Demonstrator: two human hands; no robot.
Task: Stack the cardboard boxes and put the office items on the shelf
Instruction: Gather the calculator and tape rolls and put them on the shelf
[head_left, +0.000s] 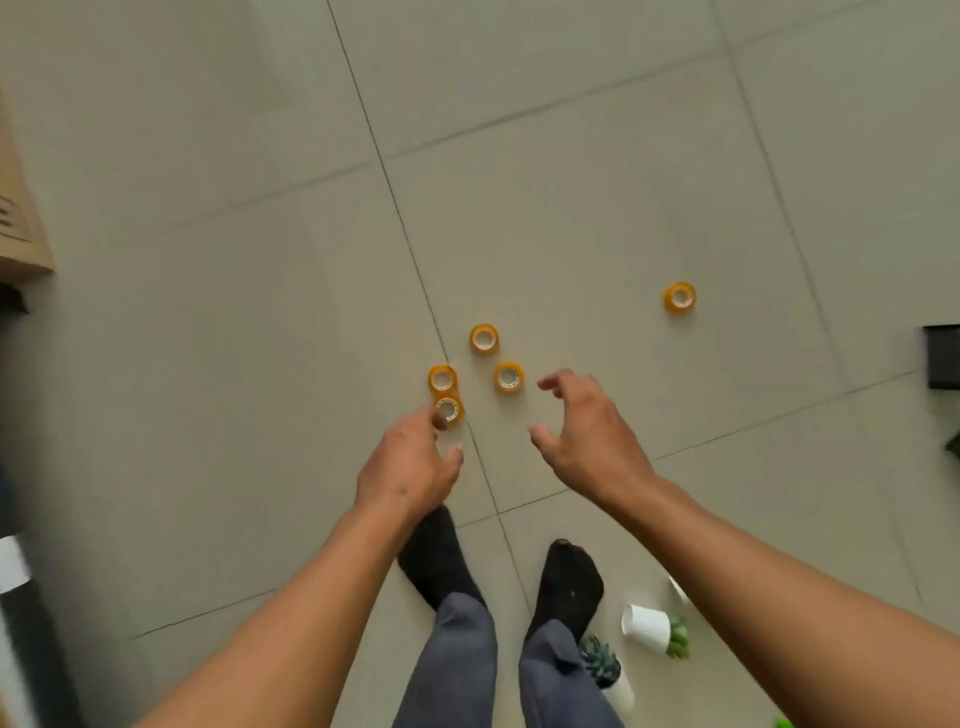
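Five glossy amber tape rolls lie flat on the matte grey tiled floor (260, 364): a touching pair (445, 395), two singles (484, 339) (508, 377), and one well apart (679, 298). Left hand (410, 467) and right hand (587, 431) hover spread, empty. A cardboard box (21, 228) shows at the left edge; toppled white plant pots (647, 626) lie beside the feet.
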